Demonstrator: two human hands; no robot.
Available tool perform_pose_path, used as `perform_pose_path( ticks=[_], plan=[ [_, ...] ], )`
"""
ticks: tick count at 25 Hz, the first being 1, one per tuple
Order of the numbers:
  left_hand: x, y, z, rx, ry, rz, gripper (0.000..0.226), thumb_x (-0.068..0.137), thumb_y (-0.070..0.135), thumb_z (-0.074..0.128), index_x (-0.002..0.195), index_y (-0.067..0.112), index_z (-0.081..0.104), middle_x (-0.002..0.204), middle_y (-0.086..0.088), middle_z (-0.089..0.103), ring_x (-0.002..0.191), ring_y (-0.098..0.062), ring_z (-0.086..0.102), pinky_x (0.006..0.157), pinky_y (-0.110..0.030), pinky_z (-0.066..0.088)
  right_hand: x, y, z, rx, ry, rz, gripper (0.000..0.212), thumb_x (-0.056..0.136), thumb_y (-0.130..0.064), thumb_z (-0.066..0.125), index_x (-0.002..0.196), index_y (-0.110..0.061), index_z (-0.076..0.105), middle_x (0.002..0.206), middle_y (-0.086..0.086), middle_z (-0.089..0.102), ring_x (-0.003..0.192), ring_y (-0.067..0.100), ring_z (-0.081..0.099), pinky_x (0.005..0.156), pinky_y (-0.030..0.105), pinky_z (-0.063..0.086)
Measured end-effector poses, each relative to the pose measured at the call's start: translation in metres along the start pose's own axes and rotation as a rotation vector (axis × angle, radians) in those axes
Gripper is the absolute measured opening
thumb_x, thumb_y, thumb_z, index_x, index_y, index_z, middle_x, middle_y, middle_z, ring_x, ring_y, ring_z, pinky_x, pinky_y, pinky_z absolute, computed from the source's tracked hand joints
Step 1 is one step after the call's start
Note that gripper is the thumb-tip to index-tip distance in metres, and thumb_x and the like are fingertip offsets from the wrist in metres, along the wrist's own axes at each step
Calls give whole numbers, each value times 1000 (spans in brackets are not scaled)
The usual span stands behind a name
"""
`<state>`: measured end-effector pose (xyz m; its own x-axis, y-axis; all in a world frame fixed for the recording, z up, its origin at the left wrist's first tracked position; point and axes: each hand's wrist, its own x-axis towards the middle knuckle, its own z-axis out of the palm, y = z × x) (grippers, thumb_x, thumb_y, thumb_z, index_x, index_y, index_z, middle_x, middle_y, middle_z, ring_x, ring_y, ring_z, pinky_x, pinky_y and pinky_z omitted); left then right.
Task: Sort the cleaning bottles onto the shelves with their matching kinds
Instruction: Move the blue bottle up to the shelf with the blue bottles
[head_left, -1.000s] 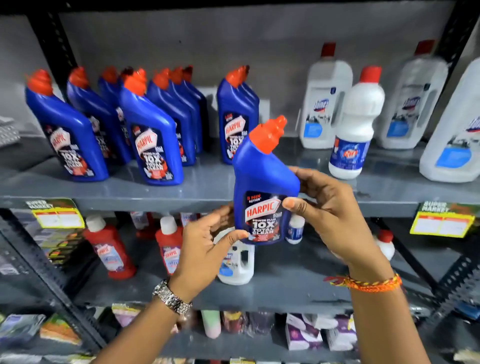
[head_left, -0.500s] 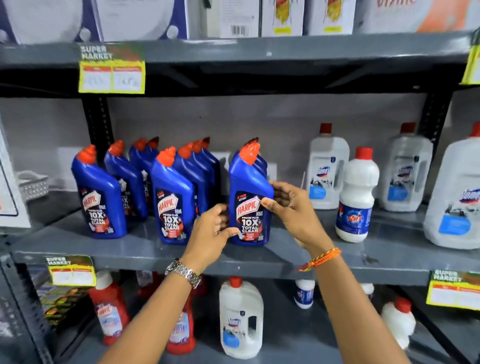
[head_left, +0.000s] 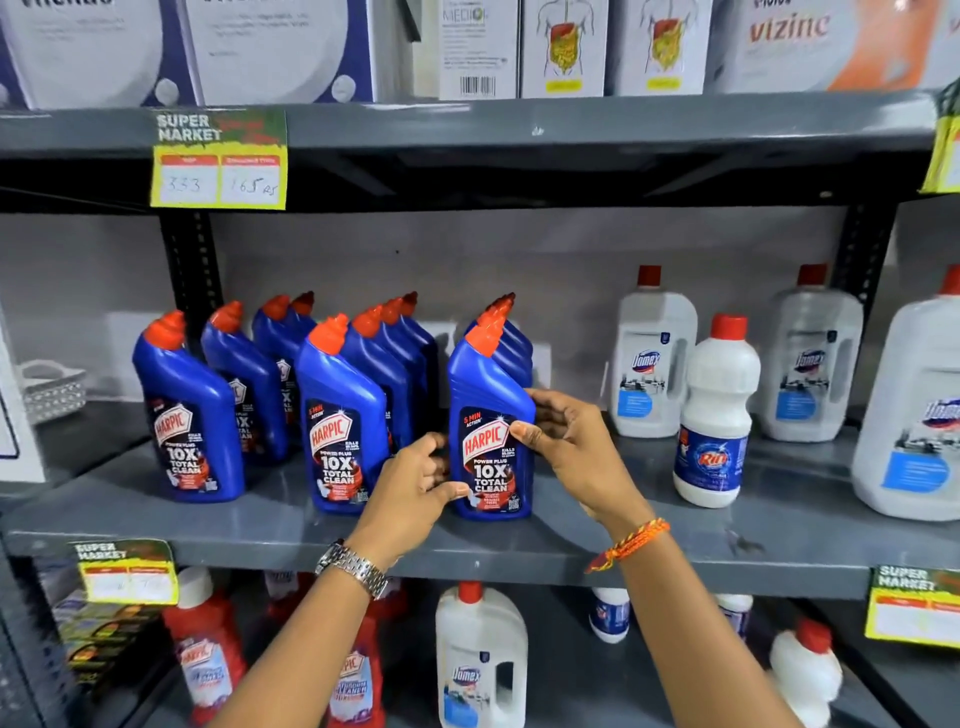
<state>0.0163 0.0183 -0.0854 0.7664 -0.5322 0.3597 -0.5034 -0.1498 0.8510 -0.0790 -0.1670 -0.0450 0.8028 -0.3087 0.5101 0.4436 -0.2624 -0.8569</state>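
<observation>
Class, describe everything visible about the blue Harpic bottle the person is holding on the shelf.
The held Harpic bottle is glossy blue plastic with an angled orange-red cap and a dark label reading "10X Total Clean". It stands upright on the grey shelf, in front of matching bottles. The left hand touches its lower left side; the right hand grips its right edge.

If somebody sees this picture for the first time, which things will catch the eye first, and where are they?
First, the two hands, left hand and right hand, holding a blue Harpic bottle that stands at the centre of the grey middle shelf. To its left is a cluster of identical blue Harpic bottles with orange caps. To its right stand white Domex jugs and a white Rin bottle.
</observation>
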Motion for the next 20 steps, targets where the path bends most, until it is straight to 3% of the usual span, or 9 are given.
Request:
perform_pose_path(
  ticks=[8, 15, 17, 20],
  plan=[
    [1, -6, 0, 7, 4, 6, 55, 89, 4, 72, 139, 14, 50, 113, -3, 77, 106, -10, 74, 99, -36, 59, -1, -1, 3, 22, -2, 37, 31, 89, -12, 70, 112, -31, 64, 110, 7, 76, 106, 23, 73, 85, 41, 62],
    [-11, 5, 1, 38, 28, -8, 55, 89, 10, 74, 139, 14, 51, 123, -6, 73, 112, -14, 71, 102, -39, 58, -4, -3, 1, -18, -8, 44, 31, 91, -8, 68, 119, -19, 62, 112, 4, 73, 104, 17, 71, 83, 28, 62],
    [-22, 11, 7, 87, 198, 29, 52, 84, 13, 79, 132, 14, 57, 124, -5, 71, 113, -15, 70, 101, -35, 57, -8, -4, -9, -51, -4, 36, 38, 92, -9, 67, 129, -12, 60, 121, 6, 71, 113, 18, 68, 90, 30, 60],
    [-42, 29, 22, 52, 531, 224, 34, 80, 13, 83, 109, 15, 66, 105, 0, 74, 99, -11, 73, 90, -28, 60, -25, -7, -41, -62, 129, -20, 39, 92, -8, 68, 130, -14, 62, 125, 5, 71, 113, 14, 70, 96, 29, 57]
  ],
)
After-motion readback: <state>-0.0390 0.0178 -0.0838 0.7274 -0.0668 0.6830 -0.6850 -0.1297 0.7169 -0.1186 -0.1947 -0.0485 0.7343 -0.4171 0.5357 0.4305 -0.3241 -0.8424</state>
